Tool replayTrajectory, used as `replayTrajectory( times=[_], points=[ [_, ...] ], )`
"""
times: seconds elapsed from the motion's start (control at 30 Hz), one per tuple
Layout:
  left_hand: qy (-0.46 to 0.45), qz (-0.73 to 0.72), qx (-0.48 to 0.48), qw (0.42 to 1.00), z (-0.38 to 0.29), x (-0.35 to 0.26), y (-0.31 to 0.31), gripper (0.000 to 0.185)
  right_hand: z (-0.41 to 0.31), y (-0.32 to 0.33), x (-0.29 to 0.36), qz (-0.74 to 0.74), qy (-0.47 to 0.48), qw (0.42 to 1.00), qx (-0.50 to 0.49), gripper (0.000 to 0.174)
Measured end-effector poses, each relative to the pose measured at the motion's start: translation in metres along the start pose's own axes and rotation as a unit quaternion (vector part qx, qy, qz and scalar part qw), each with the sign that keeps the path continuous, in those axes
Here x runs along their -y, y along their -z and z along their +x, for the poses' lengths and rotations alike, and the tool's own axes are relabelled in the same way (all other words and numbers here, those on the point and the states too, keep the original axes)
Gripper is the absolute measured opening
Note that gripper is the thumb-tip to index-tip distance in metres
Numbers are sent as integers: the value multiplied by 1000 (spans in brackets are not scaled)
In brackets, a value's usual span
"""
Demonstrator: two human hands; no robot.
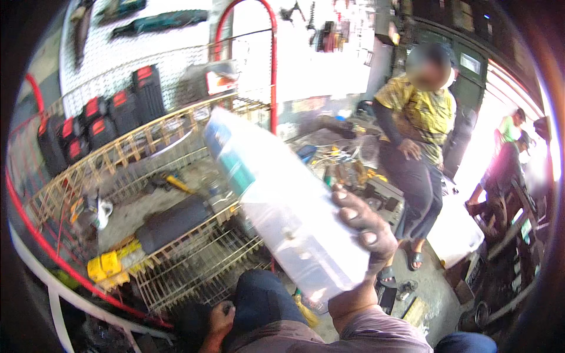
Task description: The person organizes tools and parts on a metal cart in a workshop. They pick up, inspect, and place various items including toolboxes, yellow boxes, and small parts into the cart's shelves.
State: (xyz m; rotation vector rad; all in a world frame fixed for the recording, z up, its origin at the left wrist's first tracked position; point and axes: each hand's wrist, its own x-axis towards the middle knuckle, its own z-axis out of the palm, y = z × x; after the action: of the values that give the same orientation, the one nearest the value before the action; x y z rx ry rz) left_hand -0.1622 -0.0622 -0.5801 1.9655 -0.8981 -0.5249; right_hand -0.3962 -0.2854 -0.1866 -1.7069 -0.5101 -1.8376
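My right hand grips a long, translucent plastic container, raised and tilted in front of my lap. The container has a teal band and a bluish far end; glare and blur hide what is inside. Low in the view, my left hand rests beside my dark-trousered knee with its fingers curled. Something dark shows at its fingertips, too small to make out. Just beyond the knee stands a wire rack with a red tubular frame.
On the rack lie a yellow-handled hammer, a dark cylinder with yellow parts, and black cases with red latches. Tools hang on a white pegboard. A person in a yellow shirt is near the cluttered floor; others are at right.
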Motion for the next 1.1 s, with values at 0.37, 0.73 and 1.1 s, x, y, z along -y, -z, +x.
replayTrajectory(
  times=[0.37, 0.73, 1.1],
  points=[
    [-5, -13, -3, 1000, -3, 4, -3, 35, 16, 37, 9, -81, 69, 994, -38, 16],
    [4, -20, -53, 998, -8, -5, 7, 25, -63, 23, 0, 181, -285, 849, 407, 64],
    [-32, -138, -90, 986, -36, -29, 45, 20, -275, -154, -167, -347, -226, 754, 509, 65]
  ],
)
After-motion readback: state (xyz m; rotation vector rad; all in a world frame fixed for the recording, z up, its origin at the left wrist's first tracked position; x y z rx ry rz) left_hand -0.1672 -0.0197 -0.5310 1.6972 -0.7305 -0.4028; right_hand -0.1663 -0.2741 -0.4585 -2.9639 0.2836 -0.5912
